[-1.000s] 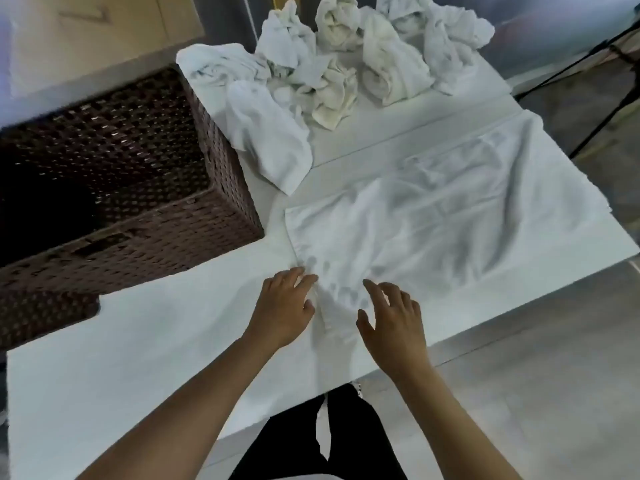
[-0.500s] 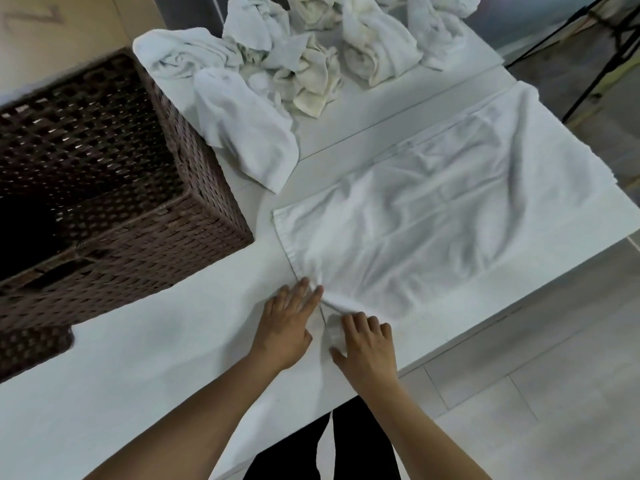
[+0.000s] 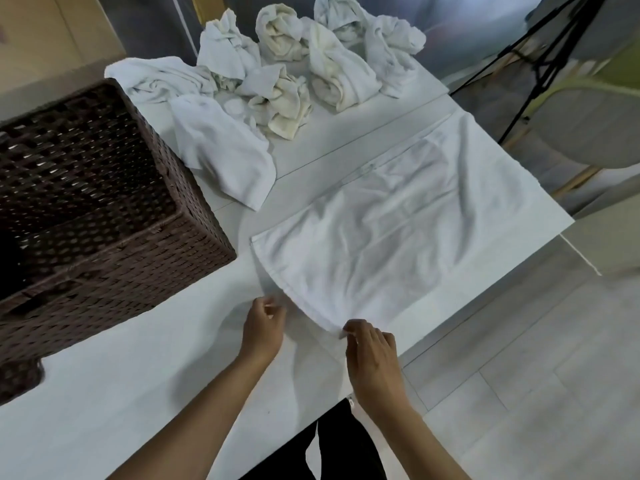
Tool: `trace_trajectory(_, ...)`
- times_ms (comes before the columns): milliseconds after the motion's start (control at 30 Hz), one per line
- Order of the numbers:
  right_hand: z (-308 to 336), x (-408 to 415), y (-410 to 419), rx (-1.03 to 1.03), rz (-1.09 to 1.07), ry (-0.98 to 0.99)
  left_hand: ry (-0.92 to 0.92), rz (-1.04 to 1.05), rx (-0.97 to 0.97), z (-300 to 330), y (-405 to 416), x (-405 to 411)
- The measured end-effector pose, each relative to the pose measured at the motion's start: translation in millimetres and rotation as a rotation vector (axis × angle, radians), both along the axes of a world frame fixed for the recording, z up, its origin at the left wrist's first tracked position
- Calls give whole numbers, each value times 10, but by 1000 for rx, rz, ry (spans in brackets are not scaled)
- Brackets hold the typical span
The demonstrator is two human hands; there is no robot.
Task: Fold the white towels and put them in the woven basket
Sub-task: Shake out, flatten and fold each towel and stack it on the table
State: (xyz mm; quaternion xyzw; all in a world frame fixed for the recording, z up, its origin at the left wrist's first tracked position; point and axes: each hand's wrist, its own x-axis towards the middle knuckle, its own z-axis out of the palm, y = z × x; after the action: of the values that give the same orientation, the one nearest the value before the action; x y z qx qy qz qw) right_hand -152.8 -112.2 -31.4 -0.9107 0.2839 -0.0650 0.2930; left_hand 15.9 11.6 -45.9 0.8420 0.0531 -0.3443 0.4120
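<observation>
Two near corners of the spread towel point(image 3: 398, 230), lying flat on the table point(image 3: 121, 393) beside the basket point(image 3: 104, 237), should be lifted evenly and carried straight across to the far edge so the fold lands square. One corner is pinched by the right hand point(image 3: 372, 348); the left hand point(image 3: 263, 323) is curled at the hem, its grip unclear.
</observation>
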Motion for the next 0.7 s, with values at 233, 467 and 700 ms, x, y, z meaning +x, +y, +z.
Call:
trace_trajectory(233, 524, 75, -116, 174, -36, -59, 523, 569, -448, 285, -544, 571)
trace_trajectory(467, 714, 37, -265, 262, -7, -15, 256, 580, -421, 413, -633, 933)
trace_trajectory(700, 1067, -67, -661, 418, -7, -39, -93, 522, -484, 870, -909, 1064)
